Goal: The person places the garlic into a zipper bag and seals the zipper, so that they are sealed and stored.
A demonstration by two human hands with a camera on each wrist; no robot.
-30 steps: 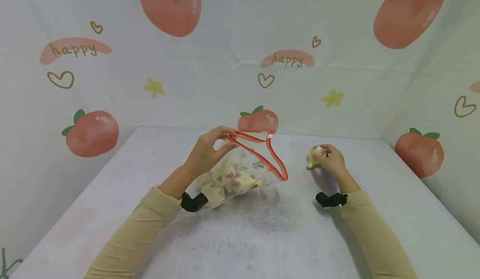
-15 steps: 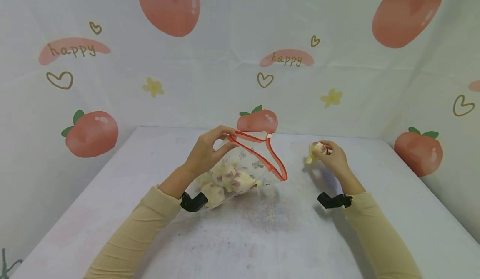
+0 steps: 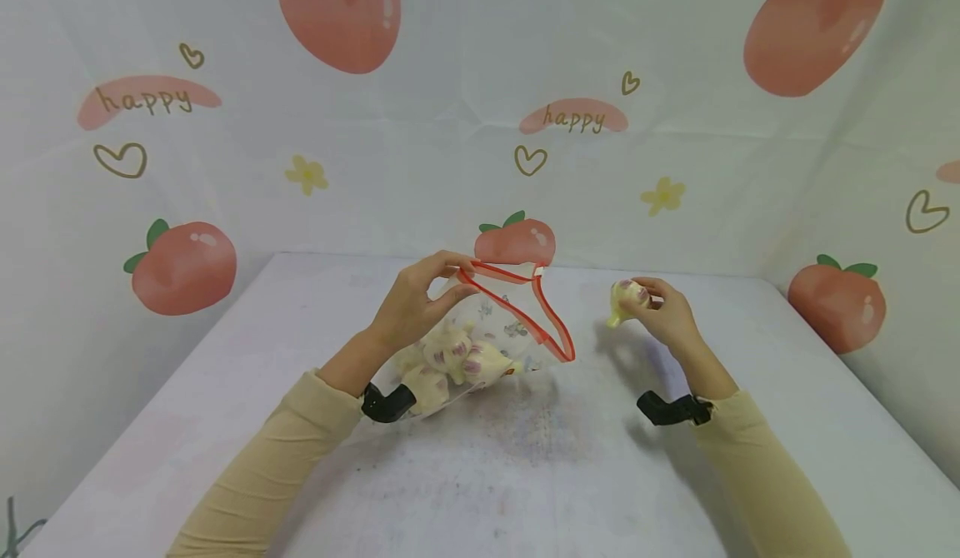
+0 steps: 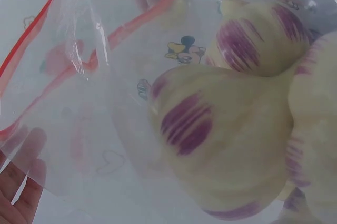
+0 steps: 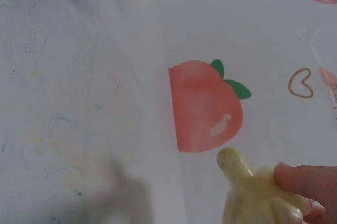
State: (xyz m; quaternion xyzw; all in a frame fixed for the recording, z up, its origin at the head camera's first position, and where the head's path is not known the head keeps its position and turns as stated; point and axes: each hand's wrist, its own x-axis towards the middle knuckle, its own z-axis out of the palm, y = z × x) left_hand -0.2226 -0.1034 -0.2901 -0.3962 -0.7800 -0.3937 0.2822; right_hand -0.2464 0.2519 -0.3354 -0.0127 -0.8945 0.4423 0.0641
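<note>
Head view: pinches a clear bag (image 3: 515,329) by its red rim (image 3: 553,345) in the left hand (image 3: 412,298), holds one garlic bulb (image 3: 628,294) in the right hand (image 3: 670,316) above the tabletop (image 3: 525,495), with other bulbs (image 3: 482,364) already bagged and at least this one apparently left.

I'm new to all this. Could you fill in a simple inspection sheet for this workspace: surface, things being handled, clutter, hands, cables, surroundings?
Surface: white table, smudged and speckled toward the middle.
Job's things: clear bag with red trim, mouth open, containing several pale bulbs with purple patches; one similar bulb outside it.
Clutter: nothing seen.
Left hand: pinches the bag's rim.
Right hand: holds the outside bulb, apparently off the table.
Cables: thin dark lines at the head view's lower left; cannot tell whether cable or print.
Surroundings: white backdrop printed with red fruit, hearts, flowers and "happy".
</note>
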